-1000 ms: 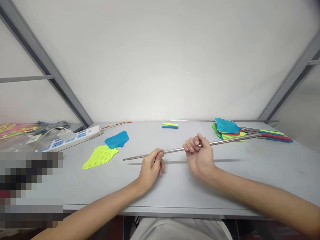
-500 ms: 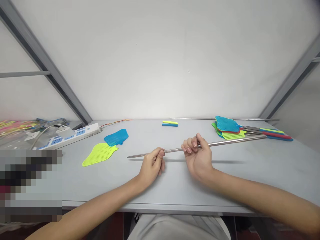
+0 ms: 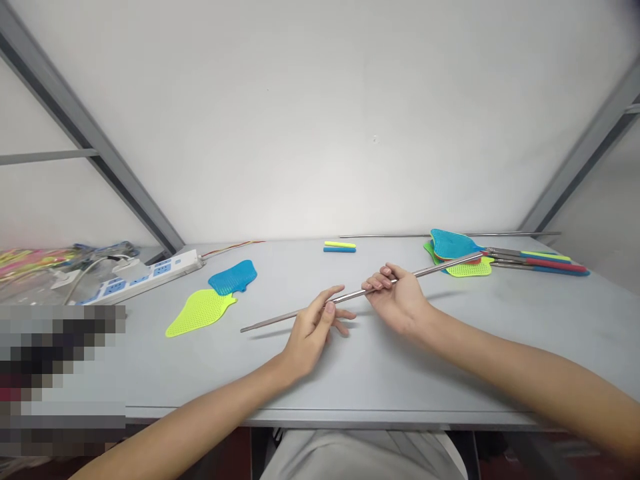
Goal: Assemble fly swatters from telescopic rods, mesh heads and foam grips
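**A:** Where is the metal rod (image 3: pixel 300 311) right now?

**B:** Above the middle of the grey counter (image 3: pixel 500 347), slanting from low on the left to high on the right. Its right end reaches over toward the pile of finished swatters (image 3: pixel 463 257).

**A:** And the hands?

**B:** The right hand (image 3: pixel 397 300) grips the rod — fingers curled over it, thumb beneath. The left hand (image 3: pixel 313 330) is looser: its fingers are spread, and the rod lies across the thumb and forefinger rather than in a closed fist. It touches the rod, but I cannot tell whether it truly pinches it.

**A:** What lies about them?

**B:** To the left, a yellow-green mesh head (image 3: pixel 200 312) flat on the counter, with a blue mesh head (image 3: pixel 234 277) just behind it, the two touching at their edges. Farther left, a white power strip (image 3: pixel 150 272) with blue sockets and a tangle of cables beside it.

**A:** And at the back?

**B:** Two short grip sleeves near the wall — a yellow sleeve (image 3: pixel 340 244) and a blue sleeve (image 3: pixel 340 250) side by side. A second thin rod (image 3: pixel 390 235) lies along the wall's foot. The finished swatters' handles (image 3: pixel 545 261) point right, in yellow, red and blue.
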`<state>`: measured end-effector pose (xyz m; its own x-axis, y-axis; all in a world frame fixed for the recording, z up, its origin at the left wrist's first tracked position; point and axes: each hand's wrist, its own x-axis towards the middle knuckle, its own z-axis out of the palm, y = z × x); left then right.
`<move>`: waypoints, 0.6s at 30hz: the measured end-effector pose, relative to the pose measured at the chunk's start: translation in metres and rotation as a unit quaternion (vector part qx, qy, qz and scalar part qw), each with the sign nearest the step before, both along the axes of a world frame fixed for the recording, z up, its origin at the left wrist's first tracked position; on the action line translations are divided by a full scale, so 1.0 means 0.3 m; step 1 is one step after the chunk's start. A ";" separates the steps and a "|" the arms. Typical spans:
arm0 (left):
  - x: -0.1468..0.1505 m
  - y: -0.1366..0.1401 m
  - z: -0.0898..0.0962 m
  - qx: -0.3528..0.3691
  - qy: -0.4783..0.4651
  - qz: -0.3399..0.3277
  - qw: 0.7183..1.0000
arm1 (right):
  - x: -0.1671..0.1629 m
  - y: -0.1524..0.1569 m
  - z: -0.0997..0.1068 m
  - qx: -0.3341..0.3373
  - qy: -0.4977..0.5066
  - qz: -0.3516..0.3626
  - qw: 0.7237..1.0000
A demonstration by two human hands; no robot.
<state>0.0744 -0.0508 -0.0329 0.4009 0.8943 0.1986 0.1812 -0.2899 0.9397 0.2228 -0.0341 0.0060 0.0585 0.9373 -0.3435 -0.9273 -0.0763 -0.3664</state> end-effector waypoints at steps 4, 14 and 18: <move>-0.001 -0.003 0.004 0.047 0.054 -0.001 0.997 | 0.006 0.009 0.000 -0.011 0.001 0.007 1.000; -0.002 -0.008 0.004 0.107 0.098 -0.008 0.989 | 0.027 0.040 0.001 -0.033 0.002 0.025 0.999; -0.001 -0.005 0.001 0.111 0.106 -0.001 0.988 | 0.037 0.050 0.010 -0.038 0.000 0.026 0.999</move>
<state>0.0740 -0.0523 -0.0327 0.4566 0.8375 0.3001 0.3669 -0.4846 0.7941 0.2339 -0.0193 0.0091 0.0099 0.9103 -0.4138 -0.9212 -0.1527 -0.3579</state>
